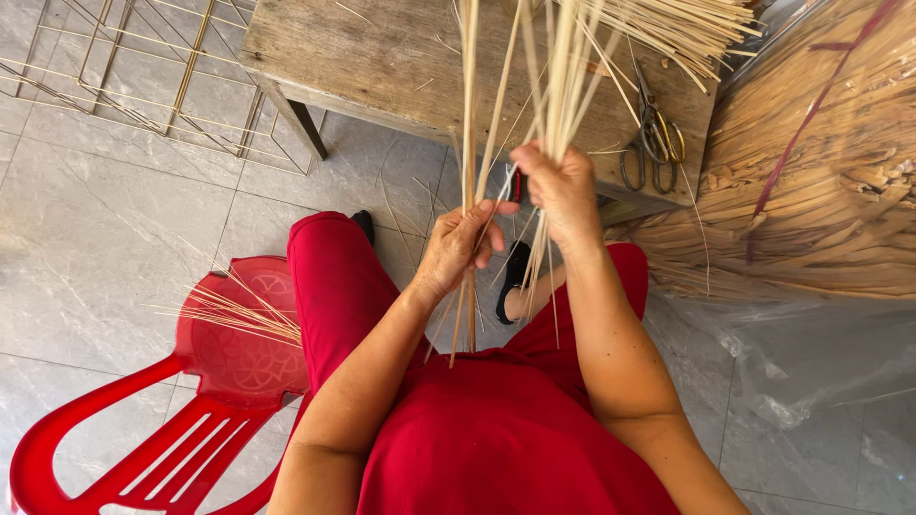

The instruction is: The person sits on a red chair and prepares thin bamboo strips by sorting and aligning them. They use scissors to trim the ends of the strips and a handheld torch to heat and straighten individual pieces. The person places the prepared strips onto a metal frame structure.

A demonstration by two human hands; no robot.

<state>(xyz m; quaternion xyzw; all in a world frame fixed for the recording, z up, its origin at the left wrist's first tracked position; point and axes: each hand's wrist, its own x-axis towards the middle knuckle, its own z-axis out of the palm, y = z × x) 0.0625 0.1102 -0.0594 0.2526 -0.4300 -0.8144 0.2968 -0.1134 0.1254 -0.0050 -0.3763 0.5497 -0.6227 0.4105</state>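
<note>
Pale reed strips [469,114] rise at 12 o'clock over the wooden counter [382,57], both hands gripping them: left hand [458,246] clasps a few strips, right hand [563,191] another bunch. Scissors [654,143] lie at 2 o'clock; a red plastic chair [191,401] sits at 8 o'clock.

No labels, signs or screens in view. Only packaging: clear plastic sheet [811,367], crumpled, on floor at right, lying under big tied bundle of tan strips [821,172]; dark red band [811,114] runs around bundle.
</note>
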